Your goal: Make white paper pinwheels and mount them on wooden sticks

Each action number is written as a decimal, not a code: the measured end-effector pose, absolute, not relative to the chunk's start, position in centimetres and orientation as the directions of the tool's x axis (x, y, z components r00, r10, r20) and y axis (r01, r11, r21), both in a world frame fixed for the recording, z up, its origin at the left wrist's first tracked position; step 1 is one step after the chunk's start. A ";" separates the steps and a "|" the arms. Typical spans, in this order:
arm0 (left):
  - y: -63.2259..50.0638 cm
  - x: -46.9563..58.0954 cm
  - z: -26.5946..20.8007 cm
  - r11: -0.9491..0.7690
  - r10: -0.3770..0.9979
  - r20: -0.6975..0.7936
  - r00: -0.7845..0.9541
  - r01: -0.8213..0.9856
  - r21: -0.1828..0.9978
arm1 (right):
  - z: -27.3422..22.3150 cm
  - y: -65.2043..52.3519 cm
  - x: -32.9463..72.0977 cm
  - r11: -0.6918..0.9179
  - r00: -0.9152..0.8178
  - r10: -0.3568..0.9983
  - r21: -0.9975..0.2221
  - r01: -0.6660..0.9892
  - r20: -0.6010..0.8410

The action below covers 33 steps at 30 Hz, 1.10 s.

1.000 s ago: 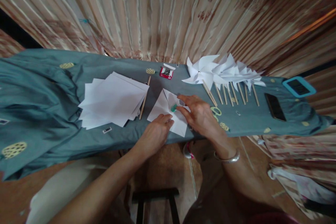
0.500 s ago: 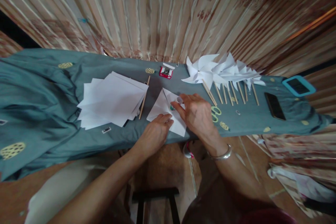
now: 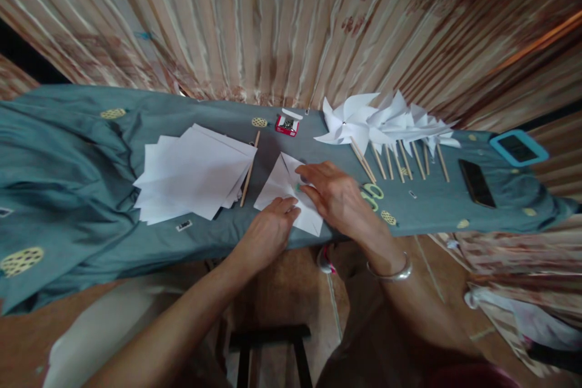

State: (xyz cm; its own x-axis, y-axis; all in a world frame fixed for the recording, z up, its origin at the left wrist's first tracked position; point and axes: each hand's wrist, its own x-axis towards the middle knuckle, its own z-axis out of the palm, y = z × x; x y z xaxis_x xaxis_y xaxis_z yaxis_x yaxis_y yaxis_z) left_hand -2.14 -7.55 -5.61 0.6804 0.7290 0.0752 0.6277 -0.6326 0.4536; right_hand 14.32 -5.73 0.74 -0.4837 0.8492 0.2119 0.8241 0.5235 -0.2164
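Observation:
A white square of paper (image 3: pixel 313 218) with diagonal cut or crease lines lies in front of me on the cloth. My left hand (image 3: pixel 273 224) rests on its near left part, thumb and fingertips closed together and holding it down close to the centre. Above that same centre, my right hand (image 3: pixel 339 197) has thumb and forefinger closed round a small object with a green part (image 3: pixel 298 187). The fingers hide most of this object, so its kind is unclear. Scissors (image 3: pixel 373 191) with yellow-green handles lie just beyond the right hand, their blades out of sight.
Left of the hands sits a stack of white paper (image 3: pixel 191 170) with a wooden stick (image 3: pixel 250 170) beside it. Behind is an open red box (image 3: pixel 287 126) of small metal pieces. Paper pinwheels (image 3: pixel 350 121) on sticks, a phone (image 3: pixel 476 183) and a blue-framed device (image 3: pixel 519 148) lie to the right.
My right hand has turned slightly, its fingers shifting left over the paper's centre and its wrist to the right. The small object is more covered by the fingers. My left hand stays put.

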 end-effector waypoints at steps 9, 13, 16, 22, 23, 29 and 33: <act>-7.6 -2.2 -5.5 -0.628 0.729 0.072 0.681 0.622 0.468 | 0.4 -6.3 14.6 0.421 -0.378 0.893 -0.155 0.894 0.243; -7.6 -2.1 -5.4 -0.621 0.735 0.072 0.674 0.626 0.471 | 0.1 -5.7 14.7 0.308 -0.247 0.929 -0.205 0.929 0.277; -7.6 -2.2 -5.4 -0.623 0.731 0.072 0.679 0.619 0.479 | -0.6 -4.7 15.8 0.152 -0.053 0.970 -0.419 0.895 0.238; -7.6 -2.3 -5.9 -0.595 0.744 0.119 0.657 0.571 0.565 | -2.2 -2.6 19.5 -0.126 0.247 0.967 -0.964 0.235 -0.066; -7.6 -2.3 -6.0 -0.571 0.759 0.141 0.636 0.545 0.614 | -2.2 -2.5 19.9 -0.152 0.253 0.960 -0.984 0.092 -0.124; -6.5 -2.4 -5.4 -0.023 0.960 -0.023 0.279 0.161 0.987 | -1.4 -3.8 20.0 -0.283 0.089 0.921 -0.807 -0.518 -0.380; -4.9 -2.6 -4.8 0.119 0.985 -0.098 0.141 -0.142 0.983 | -1.7 -5.0 18.6 -0.354 -0.060 0.914 -0.718 -0.599 -0.401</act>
State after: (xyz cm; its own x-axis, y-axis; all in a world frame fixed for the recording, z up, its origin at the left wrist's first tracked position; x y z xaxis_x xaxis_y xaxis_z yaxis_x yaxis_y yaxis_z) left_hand -2.56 -4.88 -4.77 0.1409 0.9851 -0.0985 -0.1419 0.1185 0.9828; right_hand 18.58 -5.04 -1.66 -0.0599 0.9143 -0.4006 -0.5990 -0.3540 -0.7183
